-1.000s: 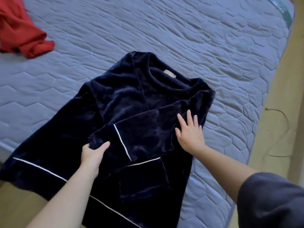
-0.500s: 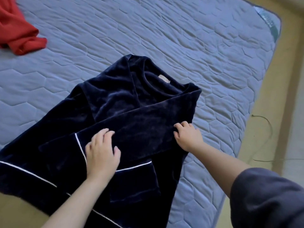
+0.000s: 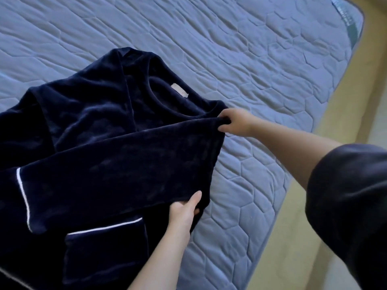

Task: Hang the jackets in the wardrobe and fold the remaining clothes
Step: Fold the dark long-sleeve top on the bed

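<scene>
- Navy velvet top (image 3: 104, 143) lies face up on the quilted blue mattress (image 3: 230, 49), left of centre, its hem running off the near-left edge of the head view.
- vs 0.5 s ago: left hand (image 3: 184, 212) was flat on the folded sleeve, now it is at the top's right side edge. Right hand (image 3: 236, 122) has gone from the side edge up to the shoulder corner. Red garment at far left is out of frame.
- Left hand grips the right side edge, thumb on top of the fabric, fingers curled under.
- Right hand pinches the right shoulder corner beside the neckline and lifts it slightly off the mattress.
- Top's right edge is stretched between the two hands, right hand far, left hand near.
- One sleeve (image 3: 117, 164) is folded across the chest, its white-piped cuff (image 3: 23, 195) at the left.
- White-trimmed pocket (image 3: 104, 248) sits near, just left of the left forearm; pale neck label (image 3: 179, 92) shows inside the collar.
- Person's dark sleeve (image 3: 345, 195) blocks the near-right corner; tan floor (image 3: 343, 101) runs along the mattress's right edge.
</scene>
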Available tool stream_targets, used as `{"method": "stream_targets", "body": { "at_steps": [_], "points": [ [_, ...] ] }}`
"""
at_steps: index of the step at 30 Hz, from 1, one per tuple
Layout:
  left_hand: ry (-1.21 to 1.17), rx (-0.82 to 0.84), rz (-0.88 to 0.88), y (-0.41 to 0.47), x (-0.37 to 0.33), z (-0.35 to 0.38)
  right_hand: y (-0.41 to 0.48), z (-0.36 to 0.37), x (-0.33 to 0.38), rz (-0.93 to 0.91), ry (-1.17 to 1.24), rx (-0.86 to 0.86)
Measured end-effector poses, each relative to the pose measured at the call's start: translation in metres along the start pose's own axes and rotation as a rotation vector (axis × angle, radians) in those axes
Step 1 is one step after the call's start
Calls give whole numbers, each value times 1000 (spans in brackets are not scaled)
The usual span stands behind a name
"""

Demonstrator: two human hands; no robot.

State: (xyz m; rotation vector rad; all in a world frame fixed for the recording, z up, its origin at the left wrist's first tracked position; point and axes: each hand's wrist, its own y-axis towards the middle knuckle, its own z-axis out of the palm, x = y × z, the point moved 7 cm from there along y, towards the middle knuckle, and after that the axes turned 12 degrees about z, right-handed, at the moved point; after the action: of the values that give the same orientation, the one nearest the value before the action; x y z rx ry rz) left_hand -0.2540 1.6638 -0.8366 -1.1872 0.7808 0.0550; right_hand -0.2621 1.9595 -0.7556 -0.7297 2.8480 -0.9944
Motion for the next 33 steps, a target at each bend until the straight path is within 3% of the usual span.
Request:
{"method": "stream_targets", "body": {
  "at_steps": [4, 9, 12, 17, 20, 22, 24, 26, 28, 30, 33],
  "points": [
    [-28, -15, -8, 7, 3, -4, 14, -6, -17, 135, -238, -57],
    [117, 41, -53, -6, -8, -2, -19, 22, -14, 227, 59, -258],
    [462, 53, -14, -26, -25, -26, -58, 45, -3, 193, 35, -293],
    [1042, 38, 300, -64, -85, -108, -147, 115, 51, 137, 33, -161],
    [1466, 5, 359, -72, -107, -166, -206, 164, 92, 165, 168, -95],
    [1577, -10, 326, -74, -108, -203, -244, 196, 109, 307, 394, -88],
    [1527, -78, 278, -74, -103, -239, -279, 230, 123, 497, 705, -48],
    [1209, -96, 172, -69, -93, -264, -299, 252, 136, 605, 944, -13],
    [865, 30, 89, -66, -80, -262, -300, 259, 146, 653, 981, 29],
    [841, 144, 81, -65, -72, -256, -298, 261, 150, 682, 903, 96],
    [1097, 235, 77, -63, -68, -262, -310, 263, 131, 848, 820, 9]
  ]
}}
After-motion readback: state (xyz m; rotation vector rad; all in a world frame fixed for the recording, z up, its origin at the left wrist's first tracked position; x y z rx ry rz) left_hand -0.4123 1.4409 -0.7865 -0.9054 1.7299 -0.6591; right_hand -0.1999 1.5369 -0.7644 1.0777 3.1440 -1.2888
